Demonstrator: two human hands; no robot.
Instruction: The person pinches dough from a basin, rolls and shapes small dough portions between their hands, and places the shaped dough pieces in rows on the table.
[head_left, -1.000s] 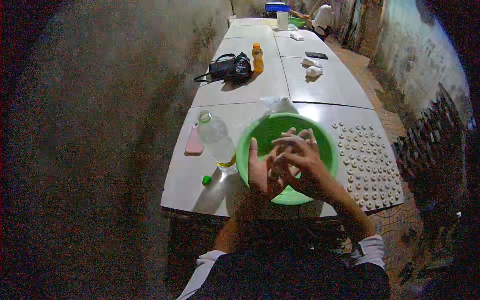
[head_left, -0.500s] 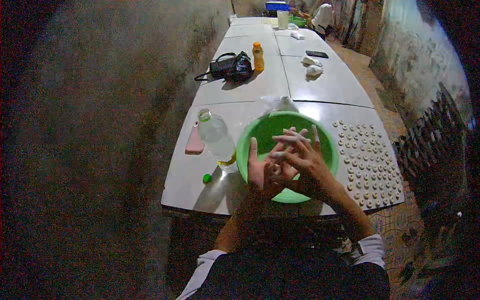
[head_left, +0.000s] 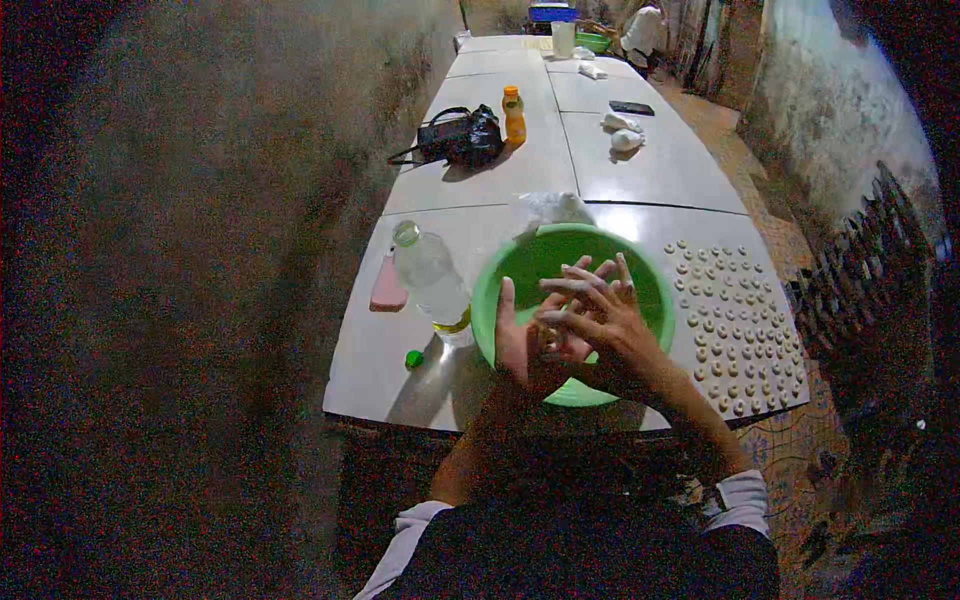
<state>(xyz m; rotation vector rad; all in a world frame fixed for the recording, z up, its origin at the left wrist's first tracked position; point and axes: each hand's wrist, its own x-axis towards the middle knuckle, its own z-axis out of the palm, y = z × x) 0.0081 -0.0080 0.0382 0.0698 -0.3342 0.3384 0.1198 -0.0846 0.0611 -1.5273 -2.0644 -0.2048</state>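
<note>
Over a green basin (head_left: 655,285), my left hand (head_left: 515,345) lies palm up with its thumb and fingers stretched out. My right hand (head_left: 615,325) crosses above it, fingers spread, the heel of its palm against the left palm. White powder or dough coats the fingertips of both. A small pale lump seems to lie between the palms, mostly hidden, so I cannot make it out. To the right of the basin, small ring-shaped dough pieces (head_left: 735,325) sit in rows on the white table (head_left: 660,190).
Left of the basin stand a clear bottle (head_left: 435,280), a pink phone (head_left: 387,290) and a green cap (head_left: 414,358). Farther back are a black bag (head_left: 465,138), an orange bottle (head_left: 513,118), white bags (head_left: 625,135) and a dark phone (head_left: 632,108). Another person (head_left: 642,30) sits at the far end.
My right hand has shifted slightly over the left palm, and its fingers have moved a little. The table's things stay where they were; the view has tilted very slightly.
</note>
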